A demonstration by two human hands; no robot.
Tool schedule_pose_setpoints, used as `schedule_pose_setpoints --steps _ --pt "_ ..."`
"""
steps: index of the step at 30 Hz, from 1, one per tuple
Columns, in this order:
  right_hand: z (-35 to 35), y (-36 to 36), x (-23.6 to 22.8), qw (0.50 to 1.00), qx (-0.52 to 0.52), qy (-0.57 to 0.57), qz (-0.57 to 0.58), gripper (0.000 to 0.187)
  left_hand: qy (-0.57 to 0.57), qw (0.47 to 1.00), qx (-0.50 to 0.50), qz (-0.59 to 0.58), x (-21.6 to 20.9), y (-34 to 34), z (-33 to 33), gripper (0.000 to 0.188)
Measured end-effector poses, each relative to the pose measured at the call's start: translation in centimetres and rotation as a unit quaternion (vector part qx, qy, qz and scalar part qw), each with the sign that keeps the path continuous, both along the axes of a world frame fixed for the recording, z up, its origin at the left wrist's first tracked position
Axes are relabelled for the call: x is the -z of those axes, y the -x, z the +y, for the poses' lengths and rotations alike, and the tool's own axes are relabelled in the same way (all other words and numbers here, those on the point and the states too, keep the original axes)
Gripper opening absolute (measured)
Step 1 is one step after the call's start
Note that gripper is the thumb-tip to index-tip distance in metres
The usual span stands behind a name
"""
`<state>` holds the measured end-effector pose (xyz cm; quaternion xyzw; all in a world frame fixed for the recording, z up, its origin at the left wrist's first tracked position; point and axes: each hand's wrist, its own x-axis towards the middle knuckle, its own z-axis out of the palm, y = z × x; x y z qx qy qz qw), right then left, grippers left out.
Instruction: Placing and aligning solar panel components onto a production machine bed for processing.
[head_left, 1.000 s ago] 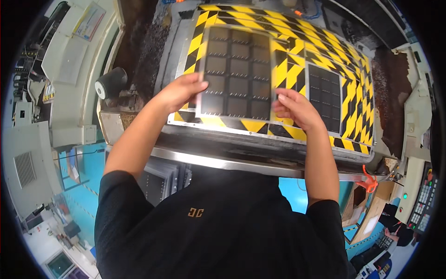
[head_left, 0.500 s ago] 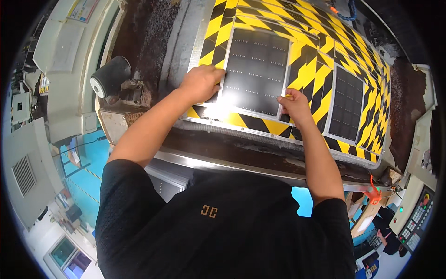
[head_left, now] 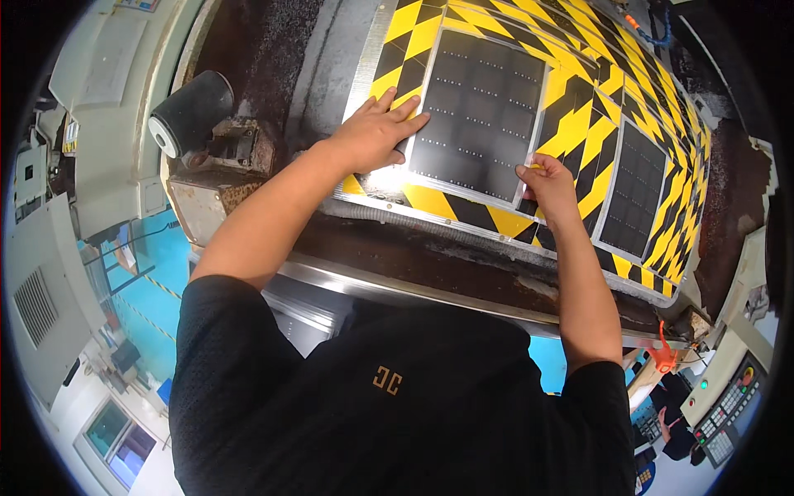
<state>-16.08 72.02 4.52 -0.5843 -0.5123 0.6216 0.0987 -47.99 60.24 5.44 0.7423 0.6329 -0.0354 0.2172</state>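
At the far left of your work, a dark roller-like cylinder (head_left: 194, 112) stands off to the side, apart from both hands. Next comes your left hand (head_left: 374, 132), palm down, its grip wide with the fingers spread; the fingertips reach over the striped tape to the left edge of the near panel, and the hand rests there without grasping anything.

The near panel (head_left: 475, 116), dark with rows of small light marks and a pale rim, lies flat on the yellow-and-black striped surface (head_left: 463, 208), between your two hands. As far as you can judge from how it lies, the setting down is done: the panel sits roughly square within the tape around it. What seems left is the settling of its position, since you have both hands at its edges and neither is clear of it. Whether it is exactly aligned, you cannot tell from this view.

At its right edge is your right hand (head_left: 550, 183), its grip narrow, thumb and curled fingers near one another by the lower corner; you cannot tell whether they pinch the rim or only press against it.

Farther right, the second panel (head_left: 635, 194) of the same kind lies flat with striped tape around it, untouched by either hand; its placing already looks complete.
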Motion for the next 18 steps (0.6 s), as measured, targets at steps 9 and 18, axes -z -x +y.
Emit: schedule_pose_setpoints --steps 9,18 --pt "-0.10 -0.03 0.26 1.000 -0.008 -0.006 -0.005 0.019 0.009 1.000 -0.002 0.005 -0.21 0.19 -0.11 0.082" --pt "-0.05 -0.10 0.42 1.000 -0.003 -0.004 0.012 0.017 0.017 1.000 -0.004 0.016 -0.43 -0.02 0.00 0.082"
